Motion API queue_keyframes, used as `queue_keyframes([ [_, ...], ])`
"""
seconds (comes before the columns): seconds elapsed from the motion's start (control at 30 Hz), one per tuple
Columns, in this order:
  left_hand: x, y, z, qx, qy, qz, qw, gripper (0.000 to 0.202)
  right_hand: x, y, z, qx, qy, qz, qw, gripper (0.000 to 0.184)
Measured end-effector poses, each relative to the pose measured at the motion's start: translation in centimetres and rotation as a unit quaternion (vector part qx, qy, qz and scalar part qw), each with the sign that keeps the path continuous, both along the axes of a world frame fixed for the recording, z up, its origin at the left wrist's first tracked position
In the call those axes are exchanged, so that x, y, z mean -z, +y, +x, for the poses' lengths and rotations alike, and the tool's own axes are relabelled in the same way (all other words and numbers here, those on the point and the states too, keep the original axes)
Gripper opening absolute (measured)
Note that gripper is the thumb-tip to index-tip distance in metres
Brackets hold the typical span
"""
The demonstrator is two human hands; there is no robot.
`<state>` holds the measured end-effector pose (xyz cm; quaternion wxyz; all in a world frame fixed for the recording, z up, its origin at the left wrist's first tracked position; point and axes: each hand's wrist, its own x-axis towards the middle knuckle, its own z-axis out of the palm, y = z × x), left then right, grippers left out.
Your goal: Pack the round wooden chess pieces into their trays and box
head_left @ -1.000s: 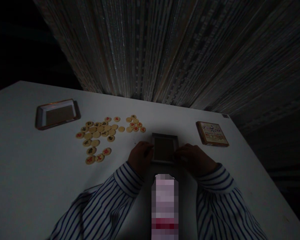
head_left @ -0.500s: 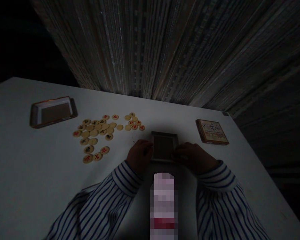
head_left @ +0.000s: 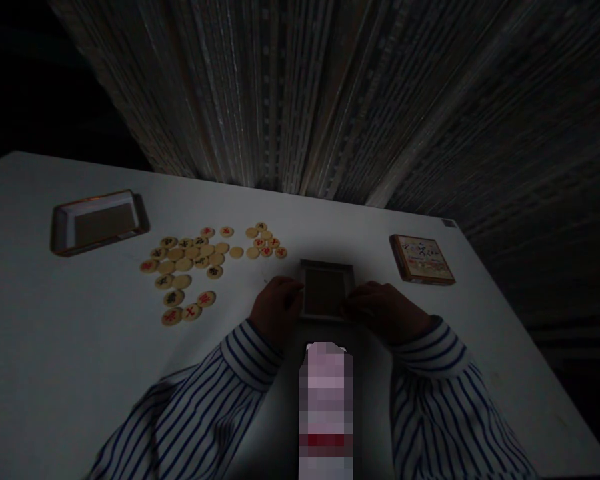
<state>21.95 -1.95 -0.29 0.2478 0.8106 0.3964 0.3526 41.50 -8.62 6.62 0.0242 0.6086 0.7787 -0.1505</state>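
Note:
Between my hands a small open box (head_left: 326, 292) with a dark bottom and low rim rests on the white table, and I see nothing inside it. My left hand (head_left: 279, 308) has its fingers closed on the box's left edge. On the opposite side, my right hand (head_left: 389, 312) grips the right edge, its fingertips near the lower right corner. Shadow hides the exact finger contact. To the left lie many round wooden Chinese chess pieces (head_left: 192, 253) with red or black characters, some blank side up.
A larger open box (head_left: 105, 225) stands at the far left of the table (head_left: 95, 360). At the right lies a flat printed box (head_left: 424, 259). A striped curtain (head_left: 260, 87) hangs behind the back edge. A pixelated patch (head_left: 326, 407) covers the front centre.
The view has shifted slightly, so everything sits a little further left and higher. Both hands keep their places on the small box; the pieces have not moved.

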Motion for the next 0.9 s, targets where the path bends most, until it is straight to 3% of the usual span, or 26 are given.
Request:
queue_keyframes([
  [0.9,-0.28,-0.04,0.05,-0.027,0.041,-0.012,0.999,0.018,-0.19,-0.28,0.01,-0.013,-0.017,-0.009,1.000,0.021],
])
